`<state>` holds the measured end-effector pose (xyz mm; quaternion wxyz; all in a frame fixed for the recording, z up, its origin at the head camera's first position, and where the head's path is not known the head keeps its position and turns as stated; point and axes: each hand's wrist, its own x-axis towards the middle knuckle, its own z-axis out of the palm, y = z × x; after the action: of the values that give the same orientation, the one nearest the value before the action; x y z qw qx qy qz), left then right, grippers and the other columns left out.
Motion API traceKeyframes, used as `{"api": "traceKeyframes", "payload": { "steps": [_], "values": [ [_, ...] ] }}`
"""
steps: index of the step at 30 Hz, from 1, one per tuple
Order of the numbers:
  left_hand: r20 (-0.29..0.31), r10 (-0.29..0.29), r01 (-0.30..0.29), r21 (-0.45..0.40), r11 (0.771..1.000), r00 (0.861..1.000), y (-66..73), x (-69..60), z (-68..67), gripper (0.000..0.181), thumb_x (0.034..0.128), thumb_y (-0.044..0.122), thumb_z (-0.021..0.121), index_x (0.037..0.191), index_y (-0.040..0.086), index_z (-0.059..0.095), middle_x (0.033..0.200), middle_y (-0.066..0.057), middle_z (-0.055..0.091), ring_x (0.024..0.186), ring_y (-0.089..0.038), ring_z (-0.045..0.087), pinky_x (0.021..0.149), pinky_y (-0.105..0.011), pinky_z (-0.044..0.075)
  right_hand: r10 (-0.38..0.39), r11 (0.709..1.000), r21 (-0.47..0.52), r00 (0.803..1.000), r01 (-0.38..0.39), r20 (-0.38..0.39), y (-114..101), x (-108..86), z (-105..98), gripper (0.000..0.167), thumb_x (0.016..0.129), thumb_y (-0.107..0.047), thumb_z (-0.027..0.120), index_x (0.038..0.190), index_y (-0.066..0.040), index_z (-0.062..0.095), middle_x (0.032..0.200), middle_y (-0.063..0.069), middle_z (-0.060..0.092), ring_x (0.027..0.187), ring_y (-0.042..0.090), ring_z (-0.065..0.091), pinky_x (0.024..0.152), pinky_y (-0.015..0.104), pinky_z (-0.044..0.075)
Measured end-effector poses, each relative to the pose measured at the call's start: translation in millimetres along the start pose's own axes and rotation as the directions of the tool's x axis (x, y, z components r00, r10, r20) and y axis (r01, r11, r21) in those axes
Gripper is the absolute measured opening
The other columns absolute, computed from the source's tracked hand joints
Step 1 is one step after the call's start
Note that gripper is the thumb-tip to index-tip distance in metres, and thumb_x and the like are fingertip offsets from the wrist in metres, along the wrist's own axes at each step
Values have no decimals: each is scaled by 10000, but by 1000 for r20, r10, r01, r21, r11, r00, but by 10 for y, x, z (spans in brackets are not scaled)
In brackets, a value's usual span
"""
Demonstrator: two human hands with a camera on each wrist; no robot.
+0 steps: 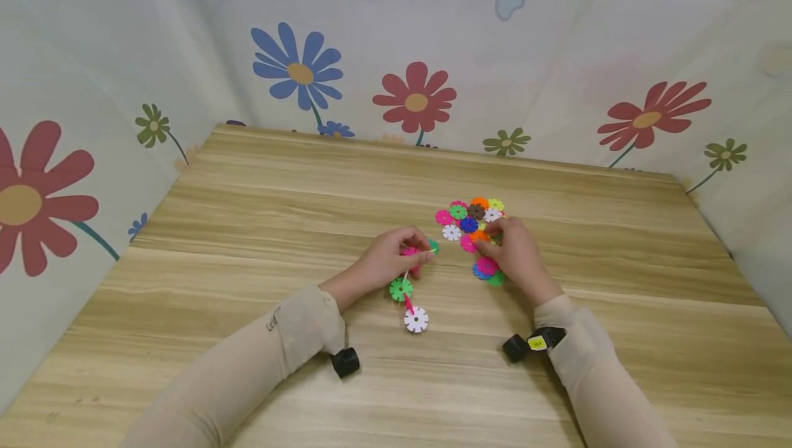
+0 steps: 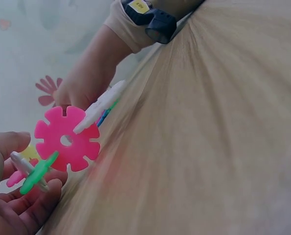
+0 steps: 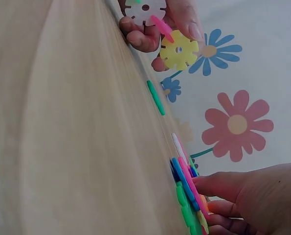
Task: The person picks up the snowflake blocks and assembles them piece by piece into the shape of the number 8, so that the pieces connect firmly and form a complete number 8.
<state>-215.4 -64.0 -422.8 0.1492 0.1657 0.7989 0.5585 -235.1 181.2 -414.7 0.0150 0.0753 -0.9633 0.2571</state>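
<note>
My left hand (image 1: 396, 257) pinches a chain of slotted plastic discs joined edge to edge. From the fingers hang a green disc (image 1: 400, 289) and, at the near end, a white disc (image 1: 416, 319), with a pink one between them. A yellow disc (image 3: 178, 51) of the chain shows by the left thumb in the right wrist view. Over the right side of a loose disc pile (image 1: 468, 225), my right hand (image 1: 518, 255) touches the discs, thumb and index finger apart. Its fingertips lie against a pink disc (image 3: 188, 178); some fingers are hidden behind the pile.
A loose green disc (image 1: 434, 247) lies on the wooden table (image 1: 297, 194) just beyond the left fingertips. Pink, blue and green discs (image 1: 486, 268) overlap at the pile's near end. Behind the table hangs a flower-printed cloth (image 1: 557, 77). Each wrist wears a black camera (image 1: 345, 363).
</note>
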Motion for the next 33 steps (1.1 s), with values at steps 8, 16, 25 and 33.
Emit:
{"api": "traceKeyframes", "payload": {
  "steps": [8,16,25,33],
  "values": [
    [5,-10,10,16,1000,1000,24,-2,7,203,920,221,652,1066,83,621,1038,-99,645,666,-118,628,606,-248,530,8,991,133,1000,-7,-5,18,-8,-35,283,861,-96,696,1049,23,520,882,138,546,745,227,485,650,270,394],
    [8,-16,16,7,1000,1000,30,-18,3,191,939,222,625,1070,82,615,820,-79,640,645,-121,598,594,-247,515,-5,980,197,999,12,-33,-33,-32,-77,150,926,-77,612,1032,26,587,912,171,635,797,236,588,697,245,475],
    [-1,-16,16,0,1000,1000,9,-13,8,180,945,235,615,1060,96,622,757,-72,636,644,-131,595,587,-251,503,-62,908,418,992,11,108,-213,-101,-75,179,972,-126,558,1070,25,555,784,172,678,594,126,618,539,223,496],
    [-15,1,-1,-3,1000,1000,-9,-9,19,183,944,237,615,1052,89,625,747,-79,642,624,-130,593,563,-240,494,-86,803,594,977,-49,196,-398,-180,78,194,982,-119,536,1090,39,504,811,227,682,566,145,638,543,318,562]
  ]
}}
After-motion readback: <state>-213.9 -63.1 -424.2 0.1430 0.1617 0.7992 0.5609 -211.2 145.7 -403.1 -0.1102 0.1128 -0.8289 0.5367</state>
